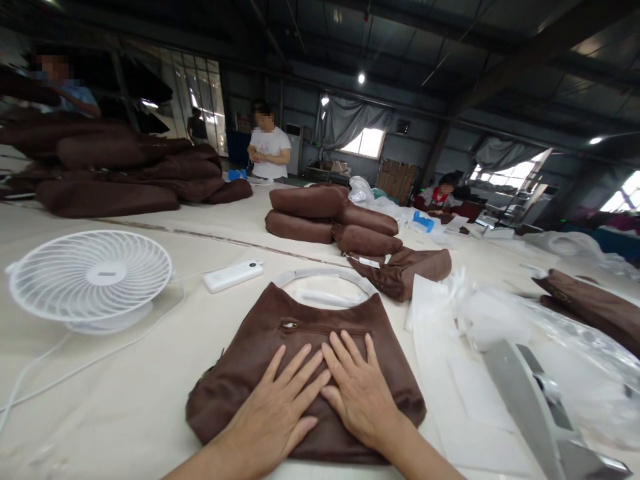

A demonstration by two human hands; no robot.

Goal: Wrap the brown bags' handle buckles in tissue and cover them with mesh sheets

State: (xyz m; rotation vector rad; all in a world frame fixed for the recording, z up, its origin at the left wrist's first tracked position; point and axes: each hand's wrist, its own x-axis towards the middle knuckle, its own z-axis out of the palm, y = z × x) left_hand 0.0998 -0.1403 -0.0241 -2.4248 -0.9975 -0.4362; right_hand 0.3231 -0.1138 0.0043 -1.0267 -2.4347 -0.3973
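Observation:
A brown handbag (240, 373) lies flat on the pale table in front of me, its zipped pocket facing up. White wrapping covers its handle (300, 275), which arches away from me. My left hand (280, 403) rests on the bag's front panel with fingers spread. Beside it, my right hand (357, 390) also presses flat on the panel, fingers apart and close to the left fingertips. Just above the hands runs the pocket zipper, with a small pull (290, 325) at its left end.
To the left stand a white fan (95, 277) with a cord and a white phone (233, 275). Brown bags (310, 217) are stacked ahead, with a bigger pile (110, 173) far left. At right are a grey device (535, 407) and clear plastic bags (560, 347). Other people work beyond.

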